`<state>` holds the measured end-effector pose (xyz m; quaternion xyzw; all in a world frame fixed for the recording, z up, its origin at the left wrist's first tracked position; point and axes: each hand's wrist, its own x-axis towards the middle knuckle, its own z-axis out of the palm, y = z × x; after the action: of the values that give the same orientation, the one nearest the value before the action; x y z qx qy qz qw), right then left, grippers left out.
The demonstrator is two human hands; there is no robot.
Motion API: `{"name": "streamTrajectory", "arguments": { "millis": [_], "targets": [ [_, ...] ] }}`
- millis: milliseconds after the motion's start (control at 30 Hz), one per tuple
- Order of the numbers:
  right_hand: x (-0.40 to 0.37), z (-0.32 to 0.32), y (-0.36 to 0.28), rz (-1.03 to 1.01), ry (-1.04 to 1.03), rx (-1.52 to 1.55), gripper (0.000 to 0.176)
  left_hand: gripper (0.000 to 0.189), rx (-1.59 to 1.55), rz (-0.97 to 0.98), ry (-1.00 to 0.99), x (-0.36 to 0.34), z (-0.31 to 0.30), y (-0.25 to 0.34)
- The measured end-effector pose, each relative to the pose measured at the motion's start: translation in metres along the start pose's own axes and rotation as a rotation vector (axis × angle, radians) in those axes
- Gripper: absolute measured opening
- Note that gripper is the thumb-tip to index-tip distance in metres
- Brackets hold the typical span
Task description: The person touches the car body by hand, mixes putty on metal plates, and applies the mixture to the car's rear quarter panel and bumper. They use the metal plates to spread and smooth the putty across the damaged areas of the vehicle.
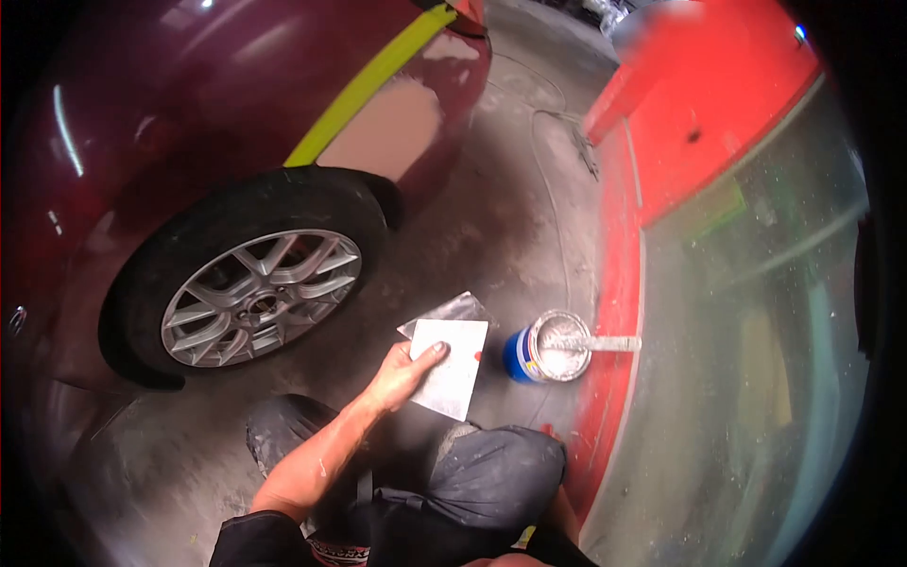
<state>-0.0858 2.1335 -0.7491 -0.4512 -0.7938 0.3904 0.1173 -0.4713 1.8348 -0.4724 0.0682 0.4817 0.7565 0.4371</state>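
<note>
The left hand (pixel 406 373) grips a white board (pixel 452 369) by its near-left edge, thumb pressed flat on top and fingers curled out of sight beneath. A grey metal sheet (pixel 453 310) juts out past the board's far edge, and I cannot tell whether the fingers pinch it too. The right hand is not in view.

The board hangs above the floor (pixel 491 217), just in front of the person's bent knee (pixel 496 482). Just to its right, an open blue can (pixel 548 348) stands on the floor against the foot of a red panel (pixel 699 132), with a pale stick (pixel 605 344) lying across its rim.

To do this well, I judge the board should sit level, with the thumb near the edge so the face is clear. It should also come close beside the can, so the stick has little way to travel. The car's wheel (pixel 260 293) is well to the left.
</note>
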Motion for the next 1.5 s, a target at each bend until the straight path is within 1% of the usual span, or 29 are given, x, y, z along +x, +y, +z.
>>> {"name": "streamTrajectory", "arguments": {
  "millis": [100, 200, 267, 333, 433, 500, 567, 600, 633, 667, 733, 767, 833, 933, 967, 1000, 1033, 1067, 1100, 1133, 1200, 1233, 1333, 1367, 1400, 1433, 1467, 1500],
  "targets": [
    [-0.030, -0.003, -0.021, 0.123, -0.027, -0.112, 0.040, 0.036, 0.056, 0.019, 0.001, -0.002, -0.008, -0.001],
    [-0.041, -0.012, -0.057, 0.195, -0.098, -0.080, 0.042, 0.036, 0.060, 0.032, -0.021, -0.007, -0.006, 0.014],
    [-0.047, -0.022, -0.102, 0.224, -0.160, 0.008, 0.044, 0.036, 0.067, 0.042, -0.048, -0.009, -0.003, 0.027],
    [-0.049, -0.034, -0.159, 0.223, -0.219, 0.159, 0.047, 0.037, 0.107, 0.049, -0.078, -0.010, -0.002, 0.039],
    [-0.049, -0.057, -0.277, 0.147, -0.325, 0.562, 0.054, 0.038, 0.096, 0.047, -0.170, -0.013, -0.001, 0.056],
    [-0.039, -0.069, -0.351, 0.081, -0.464, 0.814, 0.059, 0.037, 0.087, 0.035, -0.228, -0.018, 0.000, 0.058],
    [-0.016, -0.064, -0.385, 0.003, -0.631, 0.890, 0.064, 0.035, 0.043, 0.078, -0.236, -0.023, 0.003, 0.048],
    [0.010, -0.051, -0.378, -0.086, -0.722, 0.813, 0.067, 0.034, 0.028, 0.105, -0.244, -0.025, 0.005, 0.046],
    [0.028, -0.039, -0.390, -0.181, -0.806, 0.738, 0.072, 0.033, 0.042, 0.096, -0.267, -0.028, 0.006, 0.046],
    [0.035, -0.031, -0.399, -0.175, -0.814, 0.823, 0.068, 0.034, 0.070, 0.119, -0.291, -0.031, 0.007, 0.049],
    [0.018, -0.011, -0.469, -0.156, -0.836, 0.990, 0.060, 0.035, 0.146, 0.151, -0.313, -0.034, 0.007, 0.053],
    [0.017, -0.006, -0.484, -0.131, -0.786, 0.971, 0.055, 0.036, 0.137, 0.158, -0.317, -0.035, 0.006, 0.054],
    [0.017, 0.000, -0.506, -0.078, -0.682, 0.940, 0.046, 0.037, 0.121, 0.166, -0.328, -0.036, 0.004, 0.055],
    [0.025, 0.004, -0.531, -0.251, -0.359, 1.034, 0.039, 0.036, 0.027, 0.181, -0.314, -0.039, -0.007, 0.057],
    [0.029, 0.005, -0.535, -0.420, -0.295, 0.997, 0.036, 0.035, -0.156, 0.131, -0.268, -0.039, -0.011, 0.059],
    [0.026, -0.005, -0.539, -0.412, -0.296, 0.797, 0.029, 0.034, -0.336, 0.079, -0.221, -0.039, -0.015, 0.063],
    [0.017, -0.008, -0.542, -0.428, -0.268, 0.557, 0.027, 0.033, -0.515, 0.027, -0.172, -0.039, -0.019, 0.065],
    [0.011, -0.009, -0.543, -0.438, -0.236, 0.317, 0.025, 0.028, -0.697, -0.011, -0.188, -0.032, -0.026, 0.060],
    [0.008, -0.001, -0.541, -0.606, -0.293, 0.230, 0.026, 0.028, -0.713, -0.040, -0.158, -0.030, -0.029, 0.058],
    [-0.001, 0.003, -0.547, -0.714, -0.362, 0.197, 0.029, 0.028, -0.732, -0.070, -0.129, -0.027, -0.034, 0.054],
    [-0.024, -0.002, -0.570, -0.929, -0.501, 0.135, 0.036, 0.030, -0.781, 0.007, -0.021, -0.021, -0.040, 0.051],
    [-0.022, -0.006, -0.571, -1.109, -0.520, 0.229, 0.047, 0.031, -0.770, 0.084, 0.014, -0.023, -0.042, 0.060],
    [-0.025, -0.014, -0.581, -1.215, -0.306, 0.079, 0.055, 0.028, -0.529, 0.130, 0.053, -0.037, -0.043, 0.079],
    [-0.024, -0.010, -0.584, -1.229, -0.204, -0.139, 0.052, 0.029, -0.370, 0.198, 0.080, -0.038, -0.042, 0.077],
    [-0.022, -0.004, -0.581, -1.298, -0.169, -0.306, 0.055, 0.031, -0.211, 0.267, 0.105, -0.040, -0.041, 0.073],
    [-0.018, 0.003, -0.575, -1.361, -0.135, -0.477, 0.057, 0.038, -0.028, 0.351, 0.180, -0.046, -0.038, 0.075],
    [-0.019, 0.011, -0.572, -1.420, -0.106, -0.648, 0.059, 0.043, 0.151, 0.424, 0.329, -0.053, -0.035, 0.071],
    [-0.022, 0.016, -0.568, -1.371, -0.241, -0.592, 0.060, 0.043, 0.158, 0.450, 0.370, -0.055, -0.035, 0.070]
  ]
}}
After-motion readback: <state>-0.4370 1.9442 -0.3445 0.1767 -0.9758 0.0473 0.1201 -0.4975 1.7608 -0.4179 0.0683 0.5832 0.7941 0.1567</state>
